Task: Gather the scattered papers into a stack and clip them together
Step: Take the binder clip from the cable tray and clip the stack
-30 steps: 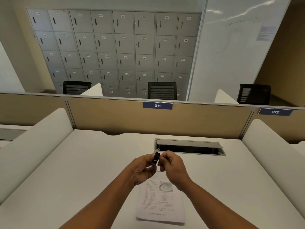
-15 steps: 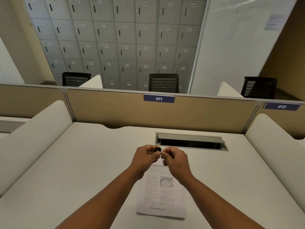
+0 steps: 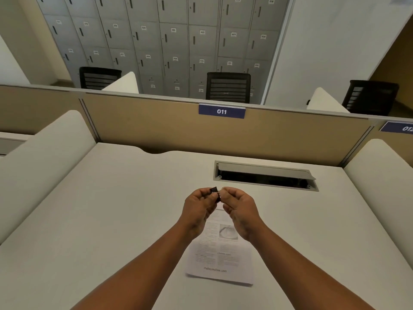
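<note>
Clipping step. Papers (image 3: 220, 258) already stacked on desk (image 3: 111, 209). Left hand (image 3: 197, 205) and right hand (image 3: 238, 208) both pinching binder clip (image 3: 215, 191) just above stack's far edge. Next: spread clip, slide onto that edge.

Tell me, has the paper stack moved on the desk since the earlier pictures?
No. The paper stack lies at the same place before the cable slot; only the camera tilted.

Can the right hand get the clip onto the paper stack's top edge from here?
Probably yes: the right hand and left hand hold the binder clip just above the paper stack, nothing between them.
</note>
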A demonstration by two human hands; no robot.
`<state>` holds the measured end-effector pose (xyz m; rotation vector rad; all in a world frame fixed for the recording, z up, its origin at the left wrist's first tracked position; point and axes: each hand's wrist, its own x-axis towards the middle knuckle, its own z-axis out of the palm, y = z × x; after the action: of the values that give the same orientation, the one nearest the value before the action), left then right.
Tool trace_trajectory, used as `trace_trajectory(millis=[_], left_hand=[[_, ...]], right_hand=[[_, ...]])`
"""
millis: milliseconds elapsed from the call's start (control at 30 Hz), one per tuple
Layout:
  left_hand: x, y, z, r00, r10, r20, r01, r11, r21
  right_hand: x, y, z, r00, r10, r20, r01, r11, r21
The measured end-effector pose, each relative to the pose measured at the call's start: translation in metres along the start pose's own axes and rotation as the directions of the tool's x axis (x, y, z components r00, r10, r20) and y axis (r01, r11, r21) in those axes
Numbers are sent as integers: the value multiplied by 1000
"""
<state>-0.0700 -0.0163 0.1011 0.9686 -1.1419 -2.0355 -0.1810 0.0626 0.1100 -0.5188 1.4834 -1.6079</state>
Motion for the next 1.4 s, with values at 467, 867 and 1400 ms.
trace_trajectory(millis=[467, 867, 1400], left_hand=[[67, -63, -39, 952, -22, -304, 175, 857, 486], [99, -99, -50, 971, 61, -231, 193, 371, 908], [129, -92, -46, 899, -111, -423, 425, 454, 783]], right_hand=[[78, 58, -21, 965, 245, -92, -243, 969, 38], [117, 103, -27, 973, 218, -70, -228, 954, -194], [124, 123, -37, 963, 268, -10, -267, 952, -148]])
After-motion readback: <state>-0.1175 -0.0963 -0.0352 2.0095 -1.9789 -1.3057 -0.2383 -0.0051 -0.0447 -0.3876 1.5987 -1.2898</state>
